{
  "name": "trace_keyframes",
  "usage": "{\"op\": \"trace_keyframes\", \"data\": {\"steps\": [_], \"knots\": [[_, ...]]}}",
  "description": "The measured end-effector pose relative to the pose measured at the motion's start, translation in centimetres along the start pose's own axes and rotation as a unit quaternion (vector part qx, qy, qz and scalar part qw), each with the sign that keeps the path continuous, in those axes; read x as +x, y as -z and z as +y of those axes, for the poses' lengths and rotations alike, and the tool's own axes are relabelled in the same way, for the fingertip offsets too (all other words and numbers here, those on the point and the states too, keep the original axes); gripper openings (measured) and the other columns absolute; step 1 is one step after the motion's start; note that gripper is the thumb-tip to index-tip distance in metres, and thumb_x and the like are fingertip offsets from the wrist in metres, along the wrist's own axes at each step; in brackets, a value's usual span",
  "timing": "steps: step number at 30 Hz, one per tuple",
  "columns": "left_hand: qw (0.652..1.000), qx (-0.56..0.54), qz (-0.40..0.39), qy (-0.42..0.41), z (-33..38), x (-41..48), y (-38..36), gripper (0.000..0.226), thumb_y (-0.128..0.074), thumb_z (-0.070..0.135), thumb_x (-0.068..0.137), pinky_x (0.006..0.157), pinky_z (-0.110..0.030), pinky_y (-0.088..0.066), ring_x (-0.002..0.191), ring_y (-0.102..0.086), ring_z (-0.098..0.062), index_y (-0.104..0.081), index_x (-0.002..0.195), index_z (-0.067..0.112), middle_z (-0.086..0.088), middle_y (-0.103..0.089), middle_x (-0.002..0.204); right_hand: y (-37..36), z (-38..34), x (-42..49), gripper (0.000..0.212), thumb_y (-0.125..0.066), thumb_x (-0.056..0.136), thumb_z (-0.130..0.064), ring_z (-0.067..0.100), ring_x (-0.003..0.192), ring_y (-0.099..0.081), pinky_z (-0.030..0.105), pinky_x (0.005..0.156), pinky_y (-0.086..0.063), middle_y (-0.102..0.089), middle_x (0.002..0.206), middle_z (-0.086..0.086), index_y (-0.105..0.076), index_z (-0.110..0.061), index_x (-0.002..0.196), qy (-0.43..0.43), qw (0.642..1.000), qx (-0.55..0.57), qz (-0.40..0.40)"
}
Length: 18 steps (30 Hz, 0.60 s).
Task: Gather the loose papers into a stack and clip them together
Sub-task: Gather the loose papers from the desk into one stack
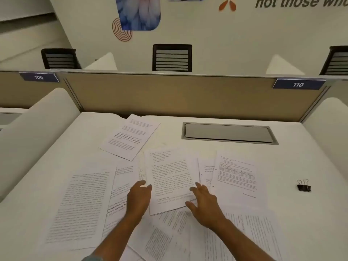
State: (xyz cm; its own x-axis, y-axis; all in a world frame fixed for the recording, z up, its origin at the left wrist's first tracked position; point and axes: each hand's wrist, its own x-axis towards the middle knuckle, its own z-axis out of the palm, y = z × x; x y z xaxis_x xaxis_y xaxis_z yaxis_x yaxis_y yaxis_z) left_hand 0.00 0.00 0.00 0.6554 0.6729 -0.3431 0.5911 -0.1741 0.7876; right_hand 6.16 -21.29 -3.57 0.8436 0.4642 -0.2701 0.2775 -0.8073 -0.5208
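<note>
Bare left hand (139, 198) and right hand (204, 206); grey-blue sleeve edge (93, 258) on left arm.

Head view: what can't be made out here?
All in the head view:
- Text on the papers: too small and blurred to read.
- Sheet count: overlaps hide some; bottom edge cuts others.
- Wall slogan: cut off by top and right edges.
- Binder clip: too small for detail.

Papers (169, 181) white w/ black print lines, binder clip (304, 187) black w/ silver handles, desk (301, 157) white, cable hatch (228, 133) grey, partition (169, 95) tan, tag 110 (298, 84) blue w/ white digits, chairs (172, 57) black w/ horiz. slats, wall spiral (122, 30) orange.
</note>
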Motion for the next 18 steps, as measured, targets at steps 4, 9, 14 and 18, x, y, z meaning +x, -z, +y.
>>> {"op": "trace_keyframes", "data": {"steps": [4,9,14,18], "knots": [[0.995,-0.053,-0.032,0.074,-0.2,2.2,-0.7,0.050,-0.062,0.026,0.100,0.107,-0.044,-0.047,0.135,-0.053,-0.033,-0.049,0.146,0.011,-0.012,-0.052,0.152,-1.7,0.1,0.8,0.061,-0.044,0.101,-0.049,0.024,0.157,-0.007,0.046,0.126,-0.011,-0.011,0.170,0.000,-0.030,-0.024,0.155,-0.019,0.998,-0.042,-0.041],[0.990,-0.093,-0.034,0.097,-0.8,4.4,-1.4,0.053,-0.068,0.019,0.096,0.094,-0.039,-0.050,0.114,-0.059,-0.027,-0.048,0.143,0.006,-0.014,-0.056,0.145,-2.8,0.5,1.4,0.058,-0.044,0.101,-0.049,0.021,0.158,-0.004,0.043,0.127,-0.008,-0.011,0.170,-0.003,-0.033,-0.026,0.154,-0.023,0.998,-0.048,-0.017],[0.990,-0.099,0.002,0.096,-1.3,5.1,-1.8,0.054,-0.069,0.009,0.094,0.092,-0.051,-0.060,0.110,-0.066,-0.033,-0.049,0.143,0.012,-0.015,-0.060,0.142,-3.2,0.8,1.1,0.059,-0.044,0.101,-0.049,0.020,0.158,-0.002,0.040,0.126,-0.005,-0.009,0.170,-0.004,-0.031,-0.027,0.155,-0.013,0.998,-0.051,-0.016],[0.992,-0.092,-0.057,0.069,-1.1,4.8,-2.5,0.042,-0.065,0.002,0.095,0.096,-0.050,-0.057,0.114,-0.066,-0.034,-0.058,0.136,0.010,-0.013,-0.065,0.138,-3.1,0.9,1.3,0.059,-0.043,0.101,-0.050,0.021,0.158,-0.003,0.041,0.126,-0.004,-0.010,0.170,-0.004,-0.032,-0.027,0.154,-0.018,0.999,-0.045,-0.021]]}}
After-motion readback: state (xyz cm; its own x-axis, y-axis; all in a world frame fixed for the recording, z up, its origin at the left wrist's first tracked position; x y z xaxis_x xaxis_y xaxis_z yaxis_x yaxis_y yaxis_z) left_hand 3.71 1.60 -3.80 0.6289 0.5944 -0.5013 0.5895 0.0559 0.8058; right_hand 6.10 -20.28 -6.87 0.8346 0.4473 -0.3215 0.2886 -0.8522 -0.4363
